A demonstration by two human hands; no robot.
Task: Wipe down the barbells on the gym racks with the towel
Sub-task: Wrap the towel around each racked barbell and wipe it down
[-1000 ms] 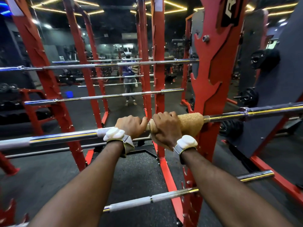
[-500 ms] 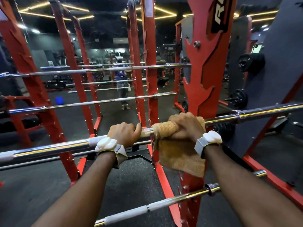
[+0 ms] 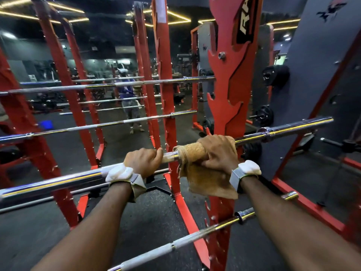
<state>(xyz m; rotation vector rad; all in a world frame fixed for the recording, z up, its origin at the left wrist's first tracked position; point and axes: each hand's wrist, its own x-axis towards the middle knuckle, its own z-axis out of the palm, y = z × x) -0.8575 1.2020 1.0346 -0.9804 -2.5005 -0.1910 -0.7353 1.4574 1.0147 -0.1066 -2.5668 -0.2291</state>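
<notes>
The barbell (image 3: 58, 182) lies level in the red rack (image 3: 230, 85), and its long axis passes straight through both sets of fingers, low on the left side and rising to the right. The right hand (image 3: 216, 151) has its fingers (image 3: 209, 163) curled round the tan towel (image 3: 191, 153). The towel is wrapped over the shaft, and its loose end hangs below those fingers. The left hand (image 3: 143, 159) grips the bare bar just beside the towel's frayed edge. Its fingers (image 3: 156, 152) are closed round the steel, apparently to steady it.

Outward from the right fingers, the shaft runs on to the collar (image 3: 263, 132) and the sleeve beyond. The rack's upright stands just behind the bar at that point. Any wiping stroke probably has to follow this axis, either outward toward the collar or back toward the left fingers. The right hand is the nearer one to the collar end. The left hand blocks the inward path unless it shifts.
</notes>
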